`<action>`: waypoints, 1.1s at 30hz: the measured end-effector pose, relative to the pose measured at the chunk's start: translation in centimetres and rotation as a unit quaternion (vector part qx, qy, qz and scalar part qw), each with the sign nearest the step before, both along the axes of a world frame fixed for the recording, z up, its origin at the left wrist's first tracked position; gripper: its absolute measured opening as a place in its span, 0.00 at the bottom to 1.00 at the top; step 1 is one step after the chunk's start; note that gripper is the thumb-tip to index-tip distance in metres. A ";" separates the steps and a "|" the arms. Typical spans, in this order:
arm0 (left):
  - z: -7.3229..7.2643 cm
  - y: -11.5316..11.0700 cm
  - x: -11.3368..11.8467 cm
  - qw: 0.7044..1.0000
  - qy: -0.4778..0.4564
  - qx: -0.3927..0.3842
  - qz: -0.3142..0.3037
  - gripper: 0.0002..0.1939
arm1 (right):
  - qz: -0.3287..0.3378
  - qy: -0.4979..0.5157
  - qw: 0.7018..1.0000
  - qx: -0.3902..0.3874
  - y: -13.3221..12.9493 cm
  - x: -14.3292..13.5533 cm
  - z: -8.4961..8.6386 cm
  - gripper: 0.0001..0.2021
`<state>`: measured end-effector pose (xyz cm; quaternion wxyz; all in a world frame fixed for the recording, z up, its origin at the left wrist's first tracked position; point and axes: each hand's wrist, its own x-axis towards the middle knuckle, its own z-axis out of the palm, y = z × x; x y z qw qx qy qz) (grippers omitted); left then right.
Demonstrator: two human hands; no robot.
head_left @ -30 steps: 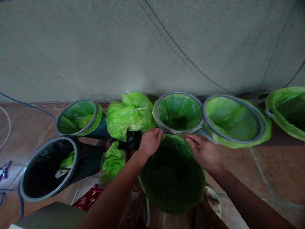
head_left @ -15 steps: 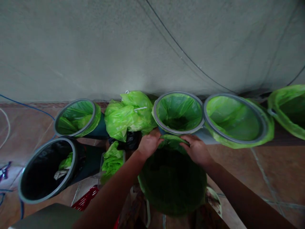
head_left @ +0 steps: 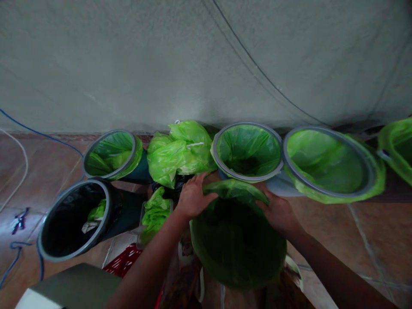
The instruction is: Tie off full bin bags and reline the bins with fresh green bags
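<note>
A bin lined with a green bag (head_left: 238, 244) stands in front of me, its inside dark. At the left of its far rim is my left hand (head_left: 195, 197), fingers spread and thumb reaching over the bag's edge. My right hand (head_left: 278, 210) is at the right of that rim, its thumb on the folded green plastic and its other fingers partly hidden behind it. Just beyond are two bins with grey rings and green liners, one in the middle (head_left: 247, 152) and one to the right (head_left: 330, 161).
Knotted green bags (head_left: 182, 152) lie by the wall (head_left: 161, 60). On the left are a green-lined bin (head_left: 112, 154) and a black-lined bin (head_left: 75, 219). A tub of green plastic (head_left: 156, 214), a red crate (head_left: 124, 259) and blue cable (head_left: 40, 135) are also there.
My hands have moved apart along the far rim, and my left fingers have opened from their grip on the liner. The whole view has shifted slightly, with the bins now farther right.
</note>
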<state>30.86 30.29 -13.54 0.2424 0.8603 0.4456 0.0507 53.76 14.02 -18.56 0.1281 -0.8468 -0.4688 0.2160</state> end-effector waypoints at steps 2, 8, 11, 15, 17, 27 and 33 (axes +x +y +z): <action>0.5 0.0 -2.3 0.996 -0.044 -0.041 0.070 0.34 | -0.064 0.025 0.997 -0.029 -1.5 0.1 0.4 0.13; -0.3 -2.1 -6.2 0.960 -0.123 -0.144 0.205 0.25 | -0.273 0.131 0.951 -0.065 -7.1 -1.6 0.9 0.22; -0.9 -3.1 -5.2 0.954 -0.167 -0.162 0.188 0.23 | -0.322 0.171 0.930 -0.053 -9.0 -3.3 0.8 0.25; -0.8 -2.8 -2.1 0.967 -0.168 -0.115 0.155 0.20 | -0.268 0.197 0.942 -0.053 -10.0 -3.4 1.0 0.30; -0.7 -2.0 -0.3 0.979 -0.144 -0.079 0.124 0.18 | -0.242 0.154 0.958 -0.024 -9.7 -2.3 1.5 0.34; -2.4 -2.6 2.6 0.996 -0.075 -0.007 0.055 0.07 | 0.024 -0.015 0.972 0.233 0.3 0.5 2.4 0.14; -2.7 -3.0 0.6 0.994 -0.110 0.011 0.005 0.05 | 0.056 0.008 0.962 0.268 -0.1 1.3 0.5 0.08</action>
